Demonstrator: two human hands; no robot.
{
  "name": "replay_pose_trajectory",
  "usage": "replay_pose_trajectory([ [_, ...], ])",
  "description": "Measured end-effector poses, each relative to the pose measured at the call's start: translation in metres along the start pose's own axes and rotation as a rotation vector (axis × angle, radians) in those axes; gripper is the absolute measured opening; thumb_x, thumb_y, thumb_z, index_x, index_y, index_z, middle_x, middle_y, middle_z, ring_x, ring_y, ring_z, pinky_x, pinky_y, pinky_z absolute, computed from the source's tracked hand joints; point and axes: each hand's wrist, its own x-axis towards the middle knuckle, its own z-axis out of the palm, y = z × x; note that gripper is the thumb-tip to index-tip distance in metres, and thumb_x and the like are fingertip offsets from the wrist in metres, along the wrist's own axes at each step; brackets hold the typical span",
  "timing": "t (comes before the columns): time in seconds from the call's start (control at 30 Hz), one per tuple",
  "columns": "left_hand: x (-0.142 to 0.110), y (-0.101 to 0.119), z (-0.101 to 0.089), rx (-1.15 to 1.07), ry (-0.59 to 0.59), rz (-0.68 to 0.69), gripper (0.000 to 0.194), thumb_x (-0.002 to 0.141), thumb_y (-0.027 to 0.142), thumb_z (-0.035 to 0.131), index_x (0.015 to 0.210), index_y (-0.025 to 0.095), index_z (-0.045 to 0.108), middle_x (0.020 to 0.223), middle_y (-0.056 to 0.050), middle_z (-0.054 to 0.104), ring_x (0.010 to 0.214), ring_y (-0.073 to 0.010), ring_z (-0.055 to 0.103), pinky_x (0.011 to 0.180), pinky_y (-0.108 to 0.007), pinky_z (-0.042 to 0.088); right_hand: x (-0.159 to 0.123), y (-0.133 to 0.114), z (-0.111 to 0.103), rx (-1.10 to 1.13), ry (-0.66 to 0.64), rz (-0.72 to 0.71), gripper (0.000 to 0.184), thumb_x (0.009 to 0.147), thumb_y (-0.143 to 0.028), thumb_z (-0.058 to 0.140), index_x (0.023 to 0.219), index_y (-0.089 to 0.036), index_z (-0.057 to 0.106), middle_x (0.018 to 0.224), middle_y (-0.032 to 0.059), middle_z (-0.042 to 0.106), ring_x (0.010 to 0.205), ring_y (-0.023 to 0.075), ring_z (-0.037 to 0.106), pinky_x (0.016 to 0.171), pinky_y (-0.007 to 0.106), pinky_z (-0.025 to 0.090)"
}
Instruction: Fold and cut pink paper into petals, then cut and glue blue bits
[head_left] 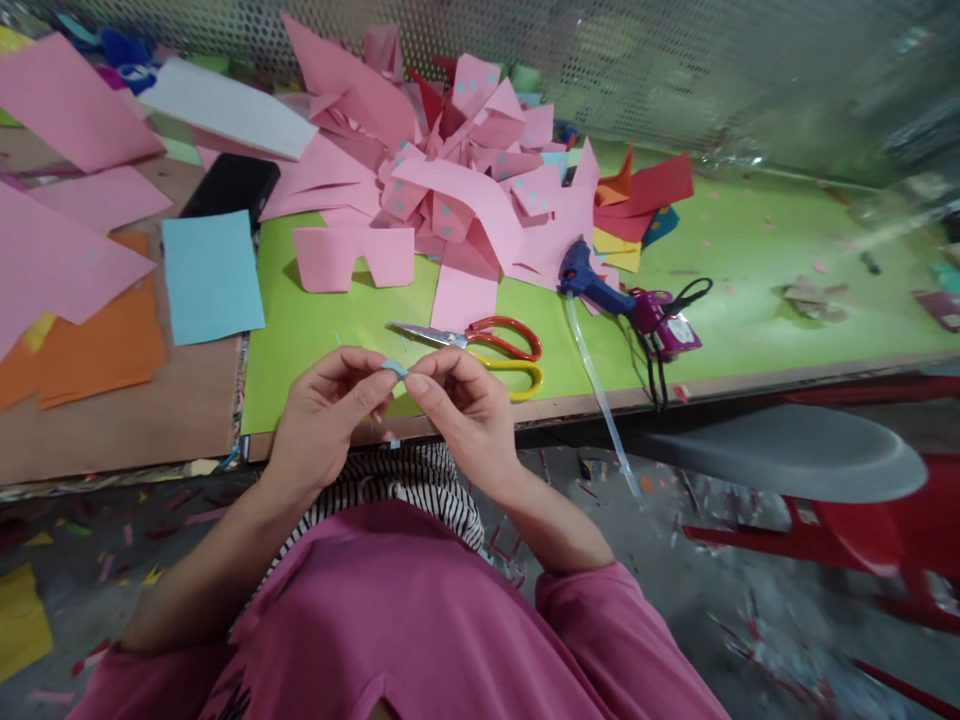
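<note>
My left hand (334,405) and my right hand (465,405) meet over the table's front edge. Thumbs and fingertips of both pinch a small light blue paper piece (395,369) between them. Just behind the right hand lie scissors (469,335) with one red and one yellow handle loop, their blades pointing left and slightly apart. A pink paper cutout (354,258) with a notch in its lower edge rests on the green surface beyond the hands. To the left is a light blue paper sheet (213,278).
A heap of pink paper pieces (450,180) fills the back of the green tabletop (757,270). A blue glue gun (596,283) with a clear glue stick (600,385) overhanging the edge lies at right. A black phone (232,187) and orange paper (105,350) lie left. A grey stool seat (810,455) stands below.
</note>
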Motion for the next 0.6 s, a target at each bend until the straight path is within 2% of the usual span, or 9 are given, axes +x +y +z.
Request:
replay_pose_trajectory([
  [0.1, 0.002, 0.002, 0.001, -0.063, -0.017, -0.069, 0.021, 0.066, 0.028, 0.088, 0.074, 0.019, 0.072, 0.061, 0.004, 0.065, 0.052, -0.0061, 0.056, 0.049, -0.016, 0.048, -0.001, 0.000, -0.002, -0.208, 0.019, -0.105, 0.019, 0.092, -0.038, 0.071, 0.084, -0.021, 0.064, 0.077, -0.0034, 0.061, 0.065, 0.0091, 0.052, 0.060, 0.025, 0.043],
  [0.23, 0.004, 0.011, 0.000, -0.131, -0.011, -0.151, 0.023, 0.066, 0.028, 0.089, 0.074, 0.019, 0.069, 0.067, 0.003, 0.069, 0.053, -0.0060, 0.059, 0.048, -0.015, 0.047, 0.004, -0.004, -0.023, -0.568, -0.123, -0.187, 0.015, 0.096, -0.034, 0.064, 0.090, -0.021, 0.068, 0.083, 0.0009, 0.067, 0.073, 0.0130, 0.059, 0.065, 0.028, 0.049],
  [0.3, 0.006, 0.015, -0.001, -0.158, -0.007, -0.195, 0.023, 0.067, 0.026, 0.088, 0.078, 0.020, 0.069, 0.070, 0.003, 0.070, 0.053, -0.0055, 0.060, 0.047, -0.013, 0.046, 0.008, -0.005, -0.042, -0.838, -0.145, -0.210, 0.016, 0.099, -0.029, 0.058, 0.103, -0.020, 0.069, 0.101, 0.0073, 0.071, 0.090, 0.0188, 0.065, 0.080, 0.035, 0.054],
  [0.33, 0.008, 0.016, -0.002, -0.161, -0.010, -0.209, 0.023, 0.069, 0.025, 0.087, 0.084, 0.021, 0.070, 0.070, 0.004, 0.071, 0.053, -0.0052, 0.060, 0.047, -0.013, 0.045, 0.010, -0.006, -0.053, -0.997, -0.098, -0.221, 0.019, 0.099, -0.025, 0.055, 0.112, -0.019, 0.068, 0.113, 0.0113, 0.071, 0.103, 0.0233, 0.065, 0.090, 0.042, 0.053],
  [0.4, 0.010, 0.018, -0.004, -0.159, -0.020, -0.209, 0.028, 0.071, 0.023, 0.085, 0.096, 0.024, 0.072, 0.070, 0.005, 0.071, 0.052, -0.0046, 0.060, 0.047, -0.012, 0.044, 0.013, -0.008, -0.073, -1.219, -0.091, -0.189, 0.029, 0.098, -0.024, 0.054, 0.124, -0.016, 0.063, 0.130, 0.0178, 0.067, 0.121, 0.0310, 0.060, 0.104, 0.054, 0.048],
  [0.5, 0.012, 0.019, -0.005, -0.140, -0.037, -0.184, 0.027, 0.074, 0.023, 0.083, 0.099, 0.025, 0.073, 0.073, 0.005, 0.071, 0.052, -0.0038, 0.061, 0.046, -0.012, 0.043, 0.015, -0.015, -0.092, -1.326, -0.200, -0.133, 0.034, 0.097, -0.021, 0.054, 0.130, -0.014, 0.059, 0.137, 0.0181, 0.064, 0.127, 0.0325, 0.058, 0.108, 0.054, 0.046],
  [0.6, 0.011, 0.019, -0.005, -0.090, -0.043, -0.158, 0.020, 0.076, 0.027, 0.082, 0.093, 0.022, 0.073, 0.076, 0.003, 0.072, 0.054, -0.0047, 0.062, 0.045, -0.012, 0.044, 0.015, -0.024, -0.098, -1.351, -0.259, -0.116, 0.041, 0.090, -0.013, 0.055, 0.131, -0.017, 0.056, 0.139, 0.0157, 0.063, 0.124, 0.0317, 0.060, 0.106, 0.053, 0.048],
])
